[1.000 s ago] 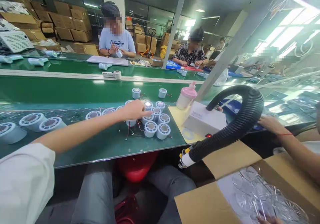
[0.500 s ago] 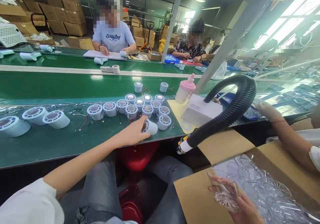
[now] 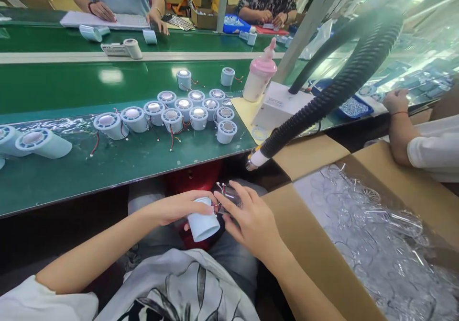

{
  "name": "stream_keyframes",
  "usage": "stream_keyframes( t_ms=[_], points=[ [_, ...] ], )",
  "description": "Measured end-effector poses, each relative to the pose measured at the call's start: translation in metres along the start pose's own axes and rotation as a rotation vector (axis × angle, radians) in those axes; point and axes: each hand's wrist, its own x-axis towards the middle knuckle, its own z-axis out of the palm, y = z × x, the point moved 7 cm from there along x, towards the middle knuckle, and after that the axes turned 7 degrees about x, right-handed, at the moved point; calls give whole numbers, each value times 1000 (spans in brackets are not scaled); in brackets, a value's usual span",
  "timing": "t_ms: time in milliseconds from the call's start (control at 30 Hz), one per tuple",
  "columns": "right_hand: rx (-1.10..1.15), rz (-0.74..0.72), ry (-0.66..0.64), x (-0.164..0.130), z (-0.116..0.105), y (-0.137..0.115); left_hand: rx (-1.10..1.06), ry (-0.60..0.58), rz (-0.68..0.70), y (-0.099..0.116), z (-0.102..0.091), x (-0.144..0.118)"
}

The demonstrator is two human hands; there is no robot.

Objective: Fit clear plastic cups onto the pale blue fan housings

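My left hand (image 3: 182, 207) is closed around a light blue cylindrical housing (image 3: 203, 225), tilted over my lap below the table edge. Thin wires with small white connectors come from its inner end, between the two hands. In my right hand (image 3: 254, 218) is a clear plastic cup (image 3: 231, 199), its wall partly covered by my fingers. Cup and housing are close together; I cannot tell whether they touch. Several similar blue housings (image 3: 198, 118) with red and black wires stand grouped on the green table (image 3: 118, 177).
An open cardboard box (image 3: 304, 244) of clear plastic cups (image 3: 369, 235) stands at my right. A black flexible hose (image 3: 322, 96) arches from a white box (image 3: 276, 102) beside a pink-lidded bottle (image 3: 261, 74). A co-worker's hand (image 3: 397, 102) is at the right; two people sit opposite.
My left hand has taken the blue housing off the table and down over my lap. My right hand has brought the clear cup from above the carton towards it. The view has tipped down.
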Motion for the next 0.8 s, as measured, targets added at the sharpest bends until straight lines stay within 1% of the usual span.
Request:
stream_keyframes(
  t_ms=[33,100,167,200,267,333,400,467,533,600,667,733,800],
  points=[
    [11,30,-37,1,3,2,95,13,15,3,0,-1],
    [114,91,-91,1,7,8,319,85,115,15,-1,-3],
    [292,144,-109,-1,7,12,521,208,246,26,-4,-7],
    [391,172,-107,-2,6,14,579,275,301,29,-5,-8],
    [570,229,-86,-3,3,18,601,378,377,29,-8,-10],
    [706,281,-44,-4,0,20,590,438,466,27,-9,-9],
    [804,356,15,-5,-4,25,626,469,582,27,-9,-9],
    [894,454,69,-6,-4,32,658,463,664,26,-7,-8],
    [988,533,109,-6,-3,38,595,396,660,21,-6,-4],
    [1089,585,140,-6,-2,44,459,290,577,15,-4,1],
    [1188,598,142,-7,0,47,320,205,487,10,0,3],
    [1213,513,96,-6,-1,44,188,176,423,9,2,3],
    [1073,339,51,-7,-5,36,51,187,371,8,1,0]
  ],
)
